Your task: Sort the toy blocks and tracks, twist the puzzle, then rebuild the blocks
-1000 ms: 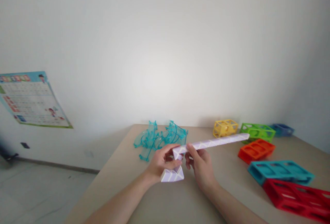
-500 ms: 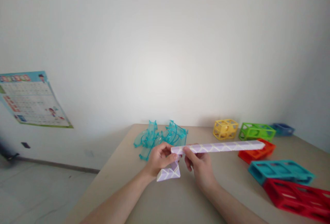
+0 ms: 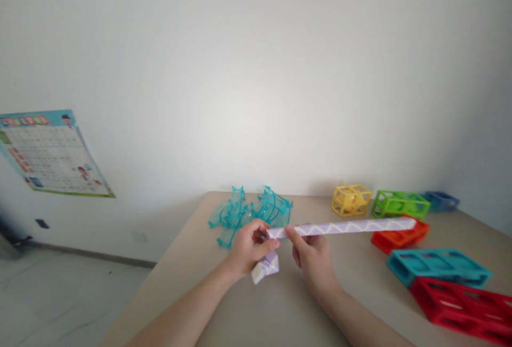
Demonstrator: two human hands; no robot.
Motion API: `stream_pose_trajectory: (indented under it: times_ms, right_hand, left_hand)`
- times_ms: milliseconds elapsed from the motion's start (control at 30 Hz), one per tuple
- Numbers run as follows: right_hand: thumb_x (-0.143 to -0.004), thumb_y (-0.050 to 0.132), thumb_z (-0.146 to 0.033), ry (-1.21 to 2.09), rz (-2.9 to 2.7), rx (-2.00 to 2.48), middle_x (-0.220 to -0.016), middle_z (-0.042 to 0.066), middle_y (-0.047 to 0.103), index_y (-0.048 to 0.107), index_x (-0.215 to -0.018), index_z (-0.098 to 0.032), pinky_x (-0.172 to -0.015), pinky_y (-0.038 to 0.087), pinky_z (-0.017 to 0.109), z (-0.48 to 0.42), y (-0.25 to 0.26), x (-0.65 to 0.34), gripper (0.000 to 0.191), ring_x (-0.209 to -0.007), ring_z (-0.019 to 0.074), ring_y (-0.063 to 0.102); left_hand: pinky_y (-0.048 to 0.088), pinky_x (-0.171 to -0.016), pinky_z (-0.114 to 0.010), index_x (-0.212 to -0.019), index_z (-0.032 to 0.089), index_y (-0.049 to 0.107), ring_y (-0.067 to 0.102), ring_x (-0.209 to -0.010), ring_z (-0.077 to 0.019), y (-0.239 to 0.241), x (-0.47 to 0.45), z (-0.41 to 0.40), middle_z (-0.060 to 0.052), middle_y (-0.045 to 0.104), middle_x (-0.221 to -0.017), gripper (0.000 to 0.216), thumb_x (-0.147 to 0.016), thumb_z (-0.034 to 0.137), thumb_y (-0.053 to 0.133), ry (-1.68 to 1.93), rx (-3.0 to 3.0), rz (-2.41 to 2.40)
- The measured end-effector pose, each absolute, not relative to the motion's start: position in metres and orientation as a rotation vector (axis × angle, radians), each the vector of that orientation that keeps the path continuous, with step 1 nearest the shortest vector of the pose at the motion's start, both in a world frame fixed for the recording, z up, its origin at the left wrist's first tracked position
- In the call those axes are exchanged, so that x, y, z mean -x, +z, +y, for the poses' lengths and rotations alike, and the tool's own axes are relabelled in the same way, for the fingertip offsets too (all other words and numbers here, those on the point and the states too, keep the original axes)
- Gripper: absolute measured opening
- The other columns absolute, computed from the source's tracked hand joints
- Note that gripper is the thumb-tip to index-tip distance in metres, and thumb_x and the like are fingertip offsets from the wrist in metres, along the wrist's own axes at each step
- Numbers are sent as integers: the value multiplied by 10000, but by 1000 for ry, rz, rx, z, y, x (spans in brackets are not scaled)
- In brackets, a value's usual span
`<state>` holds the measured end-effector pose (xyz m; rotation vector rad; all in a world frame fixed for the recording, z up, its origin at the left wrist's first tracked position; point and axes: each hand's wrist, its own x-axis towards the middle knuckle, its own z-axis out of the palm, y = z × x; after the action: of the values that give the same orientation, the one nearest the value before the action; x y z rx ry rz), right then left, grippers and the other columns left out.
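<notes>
A lilac and white snake puzzle (image 3: 352, 226) is held above the table, its long straight part reaching out to the right. At its left end it bends down into a short folded piece. My left hand (image 3: 250, 249) is closed around this bent end, thumb across the front. My right hand (image 3: 314, 258) pinches the straight part close to the bend, with the thumb on the near side; the fingers behind are partly hidden. Behind my left hand lie several clear teal plastic pieces (image 3: 276, 207) in a heap.
To the right on the table (image 3: 340, 304) are open-frame blocks: yellow (image 3: 351, 201), green (image 3: 400, 204), dark blue (image 3: 444, 201), orange (image 3: 402, 236), teal (image 3: 440, 267) and red (image 3: 464, 307). A white wall (image 3: 248, 80) rises behind; a poster (image 3: 52, 155) hangs at the left.
The short lower piece of the snake puzzle has turned, so it looks shorter and points more toward me. The long part has rolled slightly. Both hands keep nearly the same place.
</notes>
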<state>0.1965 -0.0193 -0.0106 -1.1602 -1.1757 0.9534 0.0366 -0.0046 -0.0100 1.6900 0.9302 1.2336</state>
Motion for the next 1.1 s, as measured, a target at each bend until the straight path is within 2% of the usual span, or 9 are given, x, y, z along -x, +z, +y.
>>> stream_pose_trajectory:
  times_ms: [133,367,433,533,600,700,767,867,1100]
  right_hand:
    - [-694,679,-527,918,-1166,1181,-365,-68,354,467,-547,-188,-379,166,234,-20,-11,-195,427,-359,74,263]
    - [-666,680,-555,863,-1150,1250,-348,-52,350,461,-469,-193,-391,196,249,-21,-4,-194,467,-370,86,274]
    - [-687,657,-563,871,-1134,1253,-335,-44,356,441,-433,-199,-389,206,252,-22,-4,-195,494,-356,87,282]
    - [-725,624,-570,909,-1081,1219,-319,-40,358,415,-409,-202,-388,220,249,-21,-5,-196,528,-342,82,286]
    - [-743,613,-566,943,-1043,1170,-317,-42,357,414,-413,-198,-388,217,243,-19,-7,-197,533,-340,76,282]
    - [-750,610,-555,1040,-1006,1042,-336,-43,378,444,-453,-187,-376,189,234,-16,-11,-199,501,-341,72,281]
    - [-755,607,-548,1112,-1018,964,-354,-46,390,478,-495,-179,-375,182,232,-15,-13,-199,470,-345,74,281]
    - [-752,622,-537,1085,-1050,1006,-345,-55,367,451,-474,-183,-389,188,235,-15,-13,-200,482,-349,68,267]
    - [-714,641,-547,950,-1011,1172,-338,-53,338,397,-426,-209,-387,200,254,-20,-7,-197,507,-348,78,262]
  left_hand:
    - [390,-677,-239,-677,181,463,525,-747,-132,-5,-35,-9,6,584,-836,279,-668,238,737,1267,-1976,1134]
    - [370,-661,-232,-676,186,440,511,-725,-126,-6,-37,-9,17,579,-823,342,-636,272,768,1290,-1999,1194]
    - [382,-670,-235,-711,183,486,523,-740,-134,-7,-36,-9,7,582,-824,324,-636,313,773,1304,-1938,1174]
    - [397,-655,-238,-863,174,564,552,-728,-142,-7,-36,-9,-5,592,-800,323,-688,386,734,1244,-1740,1058]
    - [405,-628,-240,-958,160,570,583,-705,-147,-6,-37,-10,-24,617,-805,362,-736,421,688,1126,-1569,921]
    - [417,-578,-244,-975,148,564,618,-655,-157,-3,-40,-14,-59,656,-846,390,-764,465,649,970,-1399,771]
    - [401,-527,-230,-906,146,572,591,-576,-138,-2,-42,-16,-41,654,-754,372,-764,482,644,952,-1415,774]
    - [350,-470,-206,-798,143,581,501,-471,-100,-1,-41,-16,6,592,-566,355,-748,486,660,990,-1526,840]
    - [306,-444,-209,-795,149,610,432,-440,-96,3,-34,-13,29,537,-522,352,-757,499,622,967,-1643,959]
